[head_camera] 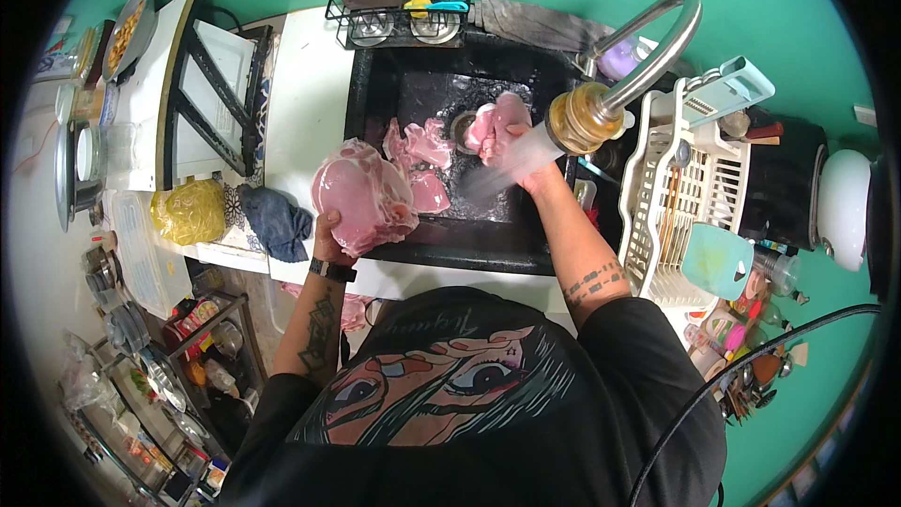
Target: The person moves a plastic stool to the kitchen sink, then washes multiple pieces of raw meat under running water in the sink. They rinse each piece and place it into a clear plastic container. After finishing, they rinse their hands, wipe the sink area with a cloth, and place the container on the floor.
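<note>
My left hand (328, 234) grips a large slab of raw pink meat (362, 193) over the left front rim of a black sink (457, 243). Its thumb presses on the near side, while the other fingers are hidden beneath. In my right hand (535, 170) is a smaller piece of raw meat (501, 123), held over the sink. Water spraying from the faucet (584, 116) partly covers that hand. Between the two hands, smaller meat pieces (426, 144) lie in the sink, beside the drain (462, 132).
A black wire caddy (401, 10) with a sponge stands behind the sink. On the right is a cream dish rack (651, 225) holding a light-blue board (718, 260). A dark cloth (278, 222) and a yellow plastic bag (188, 211) lie left. Below the counter, more meat (355, 311) is partly visible.
</note>
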